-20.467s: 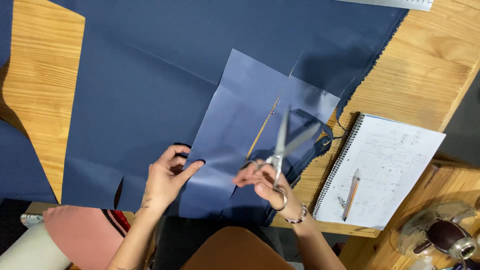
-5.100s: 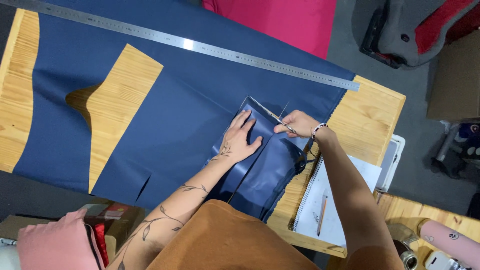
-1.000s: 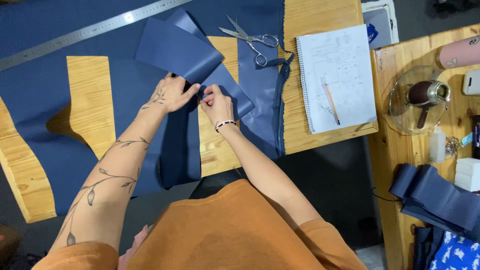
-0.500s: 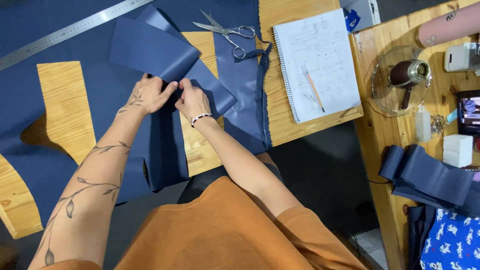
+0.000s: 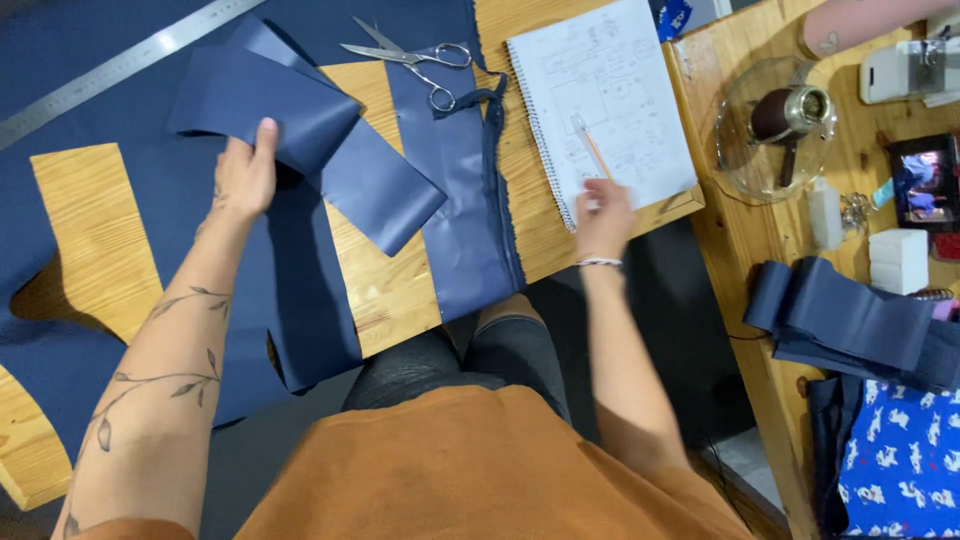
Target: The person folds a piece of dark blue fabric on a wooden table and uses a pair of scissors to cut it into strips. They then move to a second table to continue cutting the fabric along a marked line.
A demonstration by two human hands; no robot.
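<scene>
My left hand (image 5: 245, 170) presses flat on a cut piece of navy fabric (image 5: 300, 130) that lies folded over the wooden table (image 5: 385, 290). My right hand (image 5: 603, 208) is blurred, over the lower edge of a spiral notebook (image 5: 600, 95), its fingers just below an orange pencil (image 5: 592, 148) lying on the page. Whether it grips anything is unclear. Metal scissors (image 5: 415, 60) rest on the fabric above, beside a long navy strip (image 5: 465, 190) that hangs over the table's front edge.
A steel ruler (image 5: 120, 70) crosses the large navy cloth (image 5: 80, 250) at upper left. On the side table to the right stand a glass dish with a brown cup (image 5: 785, 115), a phone (image 5: 925, 185), a white block (image 5: 898, 260) and folded navy fabric (image 5: 850, 320).
My right hand left the folded fabric piece and swung right to the notebook. My left hand stays on the piece. The view shifted slightly left.
</scene>
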